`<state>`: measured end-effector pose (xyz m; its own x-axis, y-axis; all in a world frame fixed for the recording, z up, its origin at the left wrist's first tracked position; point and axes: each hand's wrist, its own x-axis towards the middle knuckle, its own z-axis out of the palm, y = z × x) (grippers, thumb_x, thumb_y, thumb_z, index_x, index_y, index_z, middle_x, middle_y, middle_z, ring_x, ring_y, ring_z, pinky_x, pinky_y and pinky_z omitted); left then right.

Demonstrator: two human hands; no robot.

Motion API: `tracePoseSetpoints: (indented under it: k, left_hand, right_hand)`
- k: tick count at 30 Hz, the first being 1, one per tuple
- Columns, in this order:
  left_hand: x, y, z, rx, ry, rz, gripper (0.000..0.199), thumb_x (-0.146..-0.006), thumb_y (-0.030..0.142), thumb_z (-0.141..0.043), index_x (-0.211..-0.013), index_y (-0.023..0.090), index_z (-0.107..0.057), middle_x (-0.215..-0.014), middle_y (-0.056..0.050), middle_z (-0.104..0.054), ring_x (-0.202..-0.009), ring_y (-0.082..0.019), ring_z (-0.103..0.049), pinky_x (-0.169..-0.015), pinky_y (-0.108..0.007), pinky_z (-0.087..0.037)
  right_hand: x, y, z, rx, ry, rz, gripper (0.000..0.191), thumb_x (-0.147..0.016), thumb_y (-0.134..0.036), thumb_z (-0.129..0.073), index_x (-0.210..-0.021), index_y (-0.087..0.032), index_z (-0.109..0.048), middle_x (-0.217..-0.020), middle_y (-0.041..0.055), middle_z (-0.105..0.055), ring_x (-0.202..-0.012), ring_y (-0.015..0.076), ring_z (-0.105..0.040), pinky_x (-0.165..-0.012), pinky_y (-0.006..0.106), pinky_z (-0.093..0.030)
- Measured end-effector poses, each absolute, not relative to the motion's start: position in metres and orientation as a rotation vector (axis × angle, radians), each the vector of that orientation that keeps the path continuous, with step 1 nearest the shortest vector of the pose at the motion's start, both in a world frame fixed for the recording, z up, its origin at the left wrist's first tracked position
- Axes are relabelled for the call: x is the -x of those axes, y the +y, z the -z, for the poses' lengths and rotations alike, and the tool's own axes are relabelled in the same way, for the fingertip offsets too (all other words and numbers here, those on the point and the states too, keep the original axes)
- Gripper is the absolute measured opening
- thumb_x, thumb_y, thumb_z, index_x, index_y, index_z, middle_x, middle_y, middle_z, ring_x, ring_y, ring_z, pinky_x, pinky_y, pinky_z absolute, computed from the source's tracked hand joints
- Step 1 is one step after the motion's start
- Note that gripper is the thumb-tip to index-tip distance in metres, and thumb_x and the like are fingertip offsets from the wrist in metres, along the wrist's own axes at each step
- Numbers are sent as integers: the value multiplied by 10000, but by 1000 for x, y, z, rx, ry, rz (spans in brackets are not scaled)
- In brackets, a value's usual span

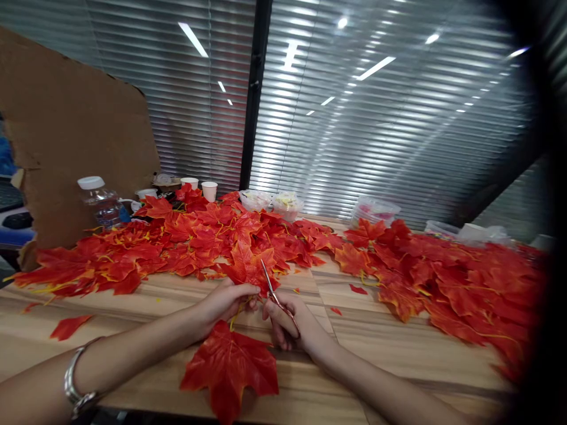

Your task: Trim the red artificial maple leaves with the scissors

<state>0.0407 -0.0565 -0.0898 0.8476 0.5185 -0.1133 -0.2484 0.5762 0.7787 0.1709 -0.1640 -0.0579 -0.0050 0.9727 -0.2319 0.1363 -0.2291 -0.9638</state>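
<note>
Remotely, I see the left hand pinching a red leaf. The right hand grips scissors, blades pointing forward, slightly left, over the leaf's right side.

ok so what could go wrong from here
The slim silver-bladed scissors with coppery handles in the right hand sit close to the left hand, so a slip might nick a finger. The red maple-shaped leaf with a yellow stem reaches the front edge of the striped wooden table, so it could fall if released.
</note>
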Motion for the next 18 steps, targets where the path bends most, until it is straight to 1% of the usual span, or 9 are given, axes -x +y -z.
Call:
tracePoseSetpoints:
  k: [9,12,15,18]
  left_hand:
    - [-37,-61,83,-887,315,-446,98,-703,196,-637,-701,111,-588,-647,-24,-555,-605,-119,-484,-625,-260,-373]
    - [-34,-63,78,-897,323,-383,139,-725,242,-628,-758,107,-621,-725,-48,-599,-692,-142,-521,-705,-269,-393]
    - [-33,-63,74,-835,329,-348,228,-790,330,-558,-856,128,-639,-850,-69,-636,-823,-173,-545,-819,-309,-395]
    - [-34,-60,74,-716,361,-429,255,-800,354,-548,-932,152,-632,-942,-68,-644,-895,-185,-555,-854,-325,-400]
  right_hand:
    - [-172,-165,60,1481,-1162,-1327,371,-804,-522,-491,-771,-152,-502,-389,-76,-422,-294,48,-370,-283,122,-264]
    - [-171,-164,60,1491,-1181,-1308,381,-803,-531,-486,-778,-150,-498,-373,-82,-406,-284,44,-349,-284,123,-259]
    - [-170,-164,58,1530,-1209,-1293,399,-791,-544,-491,-766,-146,-492,-366,-86,-396,-278,38,-325,-284,124,-249]
    - [-170,-164,56,1544,-1178,-1313,398,-789,-547,-492,-765,-150,-484,-371,-86,-400,-287,40,-331,-292,127,-243]
